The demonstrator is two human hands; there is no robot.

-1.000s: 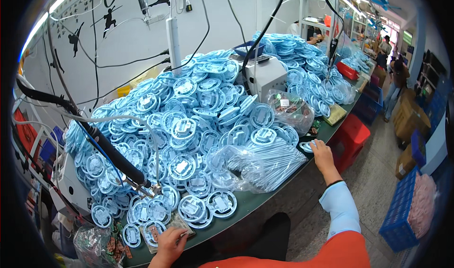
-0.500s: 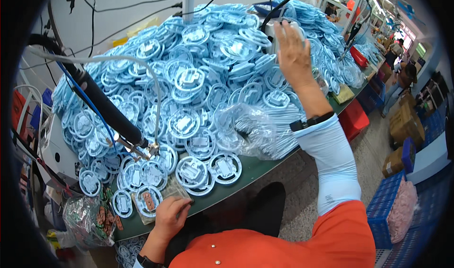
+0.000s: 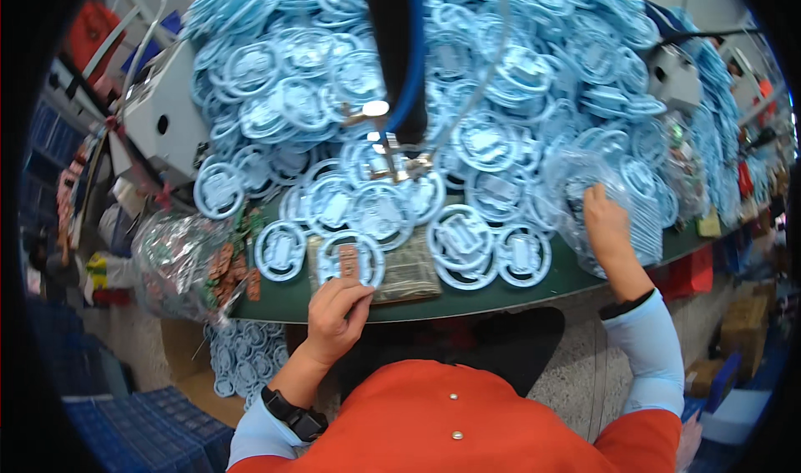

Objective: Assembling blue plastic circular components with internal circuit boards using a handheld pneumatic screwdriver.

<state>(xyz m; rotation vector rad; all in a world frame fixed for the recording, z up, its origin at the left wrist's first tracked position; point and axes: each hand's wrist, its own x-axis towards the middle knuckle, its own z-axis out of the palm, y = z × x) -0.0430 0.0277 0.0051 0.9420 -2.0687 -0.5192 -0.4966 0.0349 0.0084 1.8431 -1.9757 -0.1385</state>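
My left hand is closed at the near rim of a light-blue round plastic part, its fingers bent and thumb drawn in. Inside that part sits a small copper-coloured circuit board. Both rest on a flat block with a clear wrapped surface, near the bench's front edge. To the right, my right hand dips into an open clear plastic bag holding dark small pieces that I cannot make out. Its fingertips are pinched together, and whatever they grip is hidden.
Light-blue round parts pile high across the green bench. A black arm with a metal tip hangs over the middle. A bag of circuit boards lies left. Below the bench, a carton holds more round parts.
My right hand has come back from the far grey box at the pile and down into the plastic bag. My left hand stays by the same round part. The view has swung right-to-left and lower.
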